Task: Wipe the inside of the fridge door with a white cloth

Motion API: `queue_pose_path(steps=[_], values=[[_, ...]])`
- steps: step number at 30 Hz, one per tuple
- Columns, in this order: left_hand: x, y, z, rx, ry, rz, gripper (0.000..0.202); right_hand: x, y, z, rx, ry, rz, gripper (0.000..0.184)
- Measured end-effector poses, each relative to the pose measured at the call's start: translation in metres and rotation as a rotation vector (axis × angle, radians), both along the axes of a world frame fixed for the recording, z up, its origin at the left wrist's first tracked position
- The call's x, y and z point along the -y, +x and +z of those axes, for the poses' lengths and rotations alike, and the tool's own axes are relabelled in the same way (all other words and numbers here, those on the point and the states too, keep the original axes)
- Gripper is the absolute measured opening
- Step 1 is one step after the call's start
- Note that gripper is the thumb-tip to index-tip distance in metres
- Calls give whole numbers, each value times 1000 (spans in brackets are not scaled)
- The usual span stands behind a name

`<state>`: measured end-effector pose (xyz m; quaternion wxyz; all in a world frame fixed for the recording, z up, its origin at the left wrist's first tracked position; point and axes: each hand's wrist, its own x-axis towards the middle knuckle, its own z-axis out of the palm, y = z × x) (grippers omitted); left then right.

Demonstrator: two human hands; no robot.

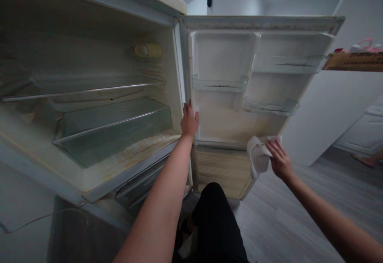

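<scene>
An opened refrigerator point(131, 187) fills the left side, and its door point(221, 55) with clear shelf bins stands swung out in front of me. My left hand point(189, 121) rests against the hinge-side edge of the door, fingers stretched upward and apart, with nothing in it. At the lower outer edge of the door, my right hand point(279, 157) presses a white cloth point(259, 157), which hangs down loosely. Inside the refrigerator are a glass shelf point(89, 85), a clear drawer point(119, 131) and a yellowish lamp cover point(149, 50). Yellow-brown stains mark the interior floor.
A lower door point(221, 167) with a ribbed inner panel hangs open under the upper one, near my knee point(214, 203). At right, a cardboard box point(356, 61) sits on a white cabinet point(323, 107). Another person's foot point(365, 159) shows at the far right.
</scene>
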<state>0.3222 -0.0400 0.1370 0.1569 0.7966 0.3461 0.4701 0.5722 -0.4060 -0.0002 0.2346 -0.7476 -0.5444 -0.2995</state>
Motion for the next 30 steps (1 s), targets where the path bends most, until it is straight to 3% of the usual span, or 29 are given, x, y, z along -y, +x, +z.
queue_pose_path(steps=[3,5,8,11,14,17,19,22,26,30], values=[[0,0,0,4,-8,-10,64,-31,-30,-26,-33,88,-125,54],[0,0,0,11,-22,-14,64,-54,-47,-34,-59,107,-172,55],[1,1,0,34,-35,-16,64,-88,-74,-38,-141,109,-125,57],[2,3,-1,57,-26,-4,64,-116,-118,-52,-301,149,-2,61],[3,5,-2,48,-19,7,64,-140,-181,-80,-614,174,56,64],[3,4,-2,32,-15,19,64,-169,-240,-96,-1115,105,-4,71],[3,3,-2,23,-20,19,64,-193,-263,-87,-1402,25,35,73],[3,1,-2,23,-39,11,61,-227,-267,-49,-1713,-19,200,69],[0,1,-3,34,-46,-5,60,-250,-241,-2,-1881,243,374,61],[-4,2,-4,39,-35,-11,60,-245,-232,3,-2101,422,435,41]])
